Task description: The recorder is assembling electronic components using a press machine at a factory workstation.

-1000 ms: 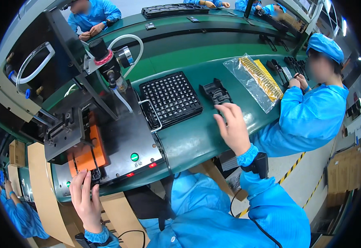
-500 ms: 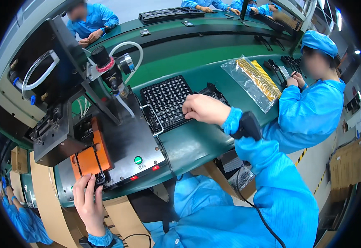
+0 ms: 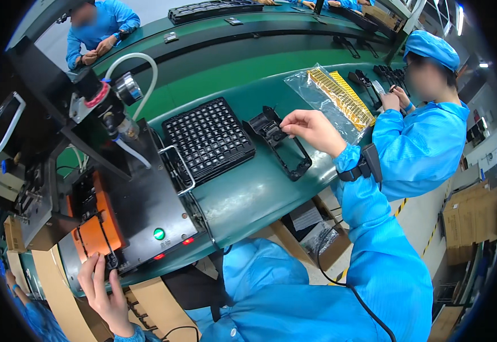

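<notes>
My right hand's fingers (image 3: 290, 120) are drawn together at the black plastic frame (image 3: 272, 134) lying on the green counter (image 3: 242, 199), though I cannot tell whether they grip it; my left hand's fingers (image 3: 91, 273) are spread in a loose curl, tips beside the near end of a dark part (image 3: 111, 261) on the orange block (image 3: 112, 219). Beside the frame, a black tray (image 3: 225, 170) holds rows of small pieces, and below the counter a cardboard box (image 3: 335, 252) contains clear plastic wrapping.
</notes>
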Tool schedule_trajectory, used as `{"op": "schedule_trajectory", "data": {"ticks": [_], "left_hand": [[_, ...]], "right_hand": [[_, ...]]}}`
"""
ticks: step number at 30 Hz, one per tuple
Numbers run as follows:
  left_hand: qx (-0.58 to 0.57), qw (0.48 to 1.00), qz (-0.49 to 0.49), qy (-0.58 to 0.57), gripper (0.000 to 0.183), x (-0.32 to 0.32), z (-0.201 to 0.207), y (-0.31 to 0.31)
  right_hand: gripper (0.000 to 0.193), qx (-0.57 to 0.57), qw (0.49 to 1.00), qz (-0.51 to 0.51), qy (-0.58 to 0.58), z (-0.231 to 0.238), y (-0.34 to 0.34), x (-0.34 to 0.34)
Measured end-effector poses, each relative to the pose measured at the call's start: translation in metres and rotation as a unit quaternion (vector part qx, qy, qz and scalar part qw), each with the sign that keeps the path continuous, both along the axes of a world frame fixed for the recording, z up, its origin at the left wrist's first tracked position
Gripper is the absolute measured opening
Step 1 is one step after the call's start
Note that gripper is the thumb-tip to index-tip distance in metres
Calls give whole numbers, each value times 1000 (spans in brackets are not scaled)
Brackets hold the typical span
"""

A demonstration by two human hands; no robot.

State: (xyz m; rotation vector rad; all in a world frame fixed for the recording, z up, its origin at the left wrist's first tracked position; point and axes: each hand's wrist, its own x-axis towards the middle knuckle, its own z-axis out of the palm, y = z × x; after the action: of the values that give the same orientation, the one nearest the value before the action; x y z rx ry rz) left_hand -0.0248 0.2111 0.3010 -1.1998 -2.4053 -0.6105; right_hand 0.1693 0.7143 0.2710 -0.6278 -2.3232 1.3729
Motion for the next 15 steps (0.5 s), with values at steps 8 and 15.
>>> {"op": "schedule_trajectory", "data": {"ticks": [8,15], "left_hand": [[29,999,23,-9,33,0,-11,2],[30,999,38,-9,31,3,-13,0]], "right_hand": [[13,210,977,28,14,-20,2,3],[11,128,991,-9,24,-22,-3,1]]}}
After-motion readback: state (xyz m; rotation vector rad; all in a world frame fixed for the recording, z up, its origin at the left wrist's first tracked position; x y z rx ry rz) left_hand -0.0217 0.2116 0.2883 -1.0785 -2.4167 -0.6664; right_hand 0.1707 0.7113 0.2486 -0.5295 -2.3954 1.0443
